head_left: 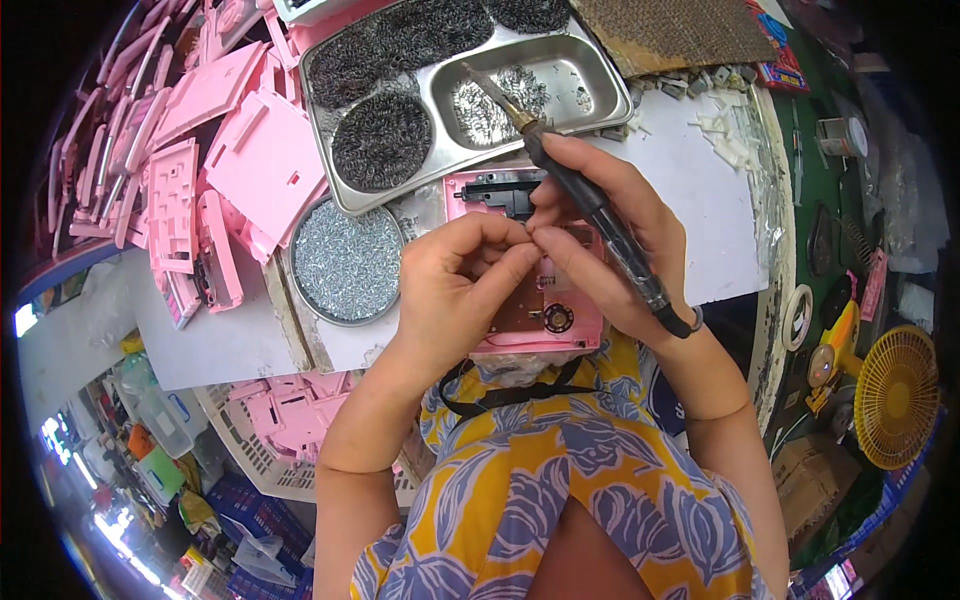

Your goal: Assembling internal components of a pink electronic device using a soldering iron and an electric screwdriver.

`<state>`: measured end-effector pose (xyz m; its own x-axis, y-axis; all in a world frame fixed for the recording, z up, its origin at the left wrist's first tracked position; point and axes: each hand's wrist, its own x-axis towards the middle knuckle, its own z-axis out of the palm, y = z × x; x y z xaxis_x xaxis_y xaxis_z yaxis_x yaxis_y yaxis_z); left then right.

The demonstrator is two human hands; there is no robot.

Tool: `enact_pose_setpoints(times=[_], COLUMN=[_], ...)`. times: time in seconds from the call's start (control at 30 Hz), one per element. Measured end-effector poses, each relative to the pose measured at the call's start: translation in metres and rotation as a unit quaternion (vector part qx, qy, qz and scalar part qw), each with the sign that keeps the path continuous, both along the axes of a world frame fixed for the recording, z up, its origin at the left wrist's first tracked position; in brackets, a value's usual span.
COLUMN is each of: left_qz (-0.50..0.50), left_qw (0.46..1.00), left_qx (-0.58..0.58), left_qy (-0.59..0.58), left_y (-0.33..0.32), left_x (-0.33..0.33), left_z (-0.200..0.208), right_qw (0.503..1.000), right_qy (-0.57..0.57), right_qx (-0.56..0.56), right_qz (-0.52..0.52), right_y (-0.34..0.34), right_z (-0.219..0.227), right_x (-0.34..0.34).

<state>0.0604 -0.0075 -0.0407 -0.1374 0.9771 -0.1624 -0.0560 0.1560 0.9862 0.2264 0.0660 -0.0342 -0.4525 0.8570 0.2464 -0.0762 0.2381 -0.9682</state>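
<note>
Mid-frame, I judge it's fitting inside the pink case (577, 338): left hand (450, 280) pinched, contents unclear; right hand (640, 235) gripping soldering iron (585, 190); steadiness next.

Small assembly workshop, by the look of it. Table (700, 220) crowded with parts in bulk: pink plastic panels (262, 165) heaped at left, dark metal coils (380, 140) sorted in a compartmented steel tray (598, 85), tiny silvery pieces (346, 260) filling a round dish (345, 322). More pink parts (290, 415) in a pale basket (262, 480) below. Pen-shaped tool (600, 215) held over a part-filled casing (585, 337). Blue crates (258, 510), yellow fan (897, 397) toward the edges.
</note>
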Motion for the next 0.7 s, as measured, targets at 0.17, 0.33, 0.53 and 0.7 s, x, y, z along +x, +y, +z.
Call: enact_pose_setpoints(times=[0.17,0.33,0.53,0.7], left_qz=[-0.012,-0.009,-0.061,-0.048], left_qw=[0.999,0.998,0.946,0.925], left_qx=[-0.027,-0.048,0.076,0.085], left_qy=[-0.012,-0.042,0.311,0.368], left_y=[0.001,0.007,0.023,0.020], left_x=[-0.005,-0.012,-0.011,-0.007], left_z=[-0.003,0.006,0.004,-0.002], right_qw=[0.998,0.963,0.978,0.966], right_qy=[-0.043,-0.140,-0.127,-0.109], right_qx=[0.019,0.223,0.137,0.227], right_qz=[-0.029,-0.050,-0.091,-0.056], right_y=[-0.006,-0.019,-0.039,-0.012], right_z=[-0.003,-0.016,-0.021,-0.015], right_x=[0.005,0.013,0.032,0.073])
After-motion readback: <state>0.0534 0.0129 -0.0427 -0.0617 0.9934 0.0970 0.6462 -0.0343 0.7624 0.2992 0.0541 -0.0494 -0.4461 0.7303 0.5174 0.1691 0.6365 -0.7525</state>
